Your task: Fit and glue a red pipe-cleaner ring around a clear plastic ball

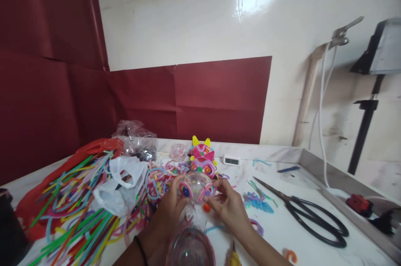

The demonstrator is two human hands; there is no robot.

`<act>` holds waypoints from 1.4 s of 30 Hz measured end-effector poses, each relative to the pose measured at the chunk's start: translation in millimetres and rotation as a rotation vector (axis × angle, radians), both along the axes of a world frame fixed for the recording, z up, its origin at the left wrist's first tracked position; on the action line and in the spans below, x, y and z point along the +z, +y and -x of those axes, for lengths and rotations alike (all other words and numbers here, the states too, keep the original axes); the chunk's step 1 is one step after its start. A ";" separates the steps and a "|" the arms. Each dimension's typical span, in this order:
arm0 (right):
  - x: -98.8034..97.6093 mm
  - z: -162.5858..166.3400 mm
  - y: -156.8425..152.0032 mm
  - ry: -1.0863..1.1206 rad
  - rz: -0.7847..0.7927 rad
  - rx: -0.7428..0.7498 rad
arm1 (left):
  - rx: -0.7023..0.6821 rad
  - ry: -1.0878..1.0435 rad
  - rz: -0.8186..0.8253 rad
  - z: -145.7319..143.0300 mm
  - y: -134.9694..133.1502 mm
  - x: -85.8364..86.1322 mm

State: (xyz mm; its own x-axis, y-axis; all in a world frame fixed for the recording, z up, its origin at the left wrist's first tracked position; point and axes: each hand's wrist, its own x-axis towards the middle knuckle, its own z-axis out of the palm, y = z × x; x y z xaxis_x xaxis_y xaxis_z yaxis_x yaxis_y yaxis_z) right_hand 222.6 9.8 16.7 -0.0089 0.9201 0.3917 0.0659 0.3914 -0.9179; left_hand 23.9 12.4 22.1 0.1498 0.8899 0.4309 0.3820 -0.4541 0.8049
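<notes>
Between my hands is a clear plastic ball point(196, 183) with coiled pipe-cleaner patches in pink, white and blue on its sides. My left hand point(171, 201) grips its left side, over a blue and pink coil. On the right side, my right hand point(228, 204) pinches the ball's edge near a pink coil. Below it, close to me, sits a larger clear plastic dome point(190, 249) with a pinkish rim. Just behind the ball stands a colourful pipe-cleaner figure point(203, 155) with yellow ears. A small orange pompom-like piece point(206, 207) lies near my right fingers.
Loose pipe cleaners point(84, 232) and a white plastic bag point(120, 182) cover the left side. Large black scissors point(308, 216) lie at right. A yellow-handled tool point(234, 257) is near the front. A small digital display point(232, 160) stands at the back; a lamp stand point(363, 132) rises at right.
</notes>
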 end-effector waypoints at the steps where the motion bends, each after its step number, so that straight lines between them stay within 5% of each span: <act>1: -0.3 0.1 -0.4 -0.008 -0.008 -0.003 | -0.001 -0.013 0.013 0.0 -0.4 -0.4; 10: -5.1 -0.5 -1.5 -0.086 -0.026 -0.041 | 0.013 -0.106 0.118 -7.6 -8.6 4.8; 17: -12.0 1.9 2.7 -0.125 -0.080 -0.060 | 0.051 -0.180 0.035 -6.9 -0.6 -9.9; 26: -3.2 1.3 0.0 -0.145 -0.131 -0.061 | 0.007 -0.237 0.149 -5.3 -3.0 -4.0; 42: -0.6 3.2 -2.5 -0.103 -0.058 -0.018 | 0.017 -0.233 0.068 -3.1 -1.2 -5.3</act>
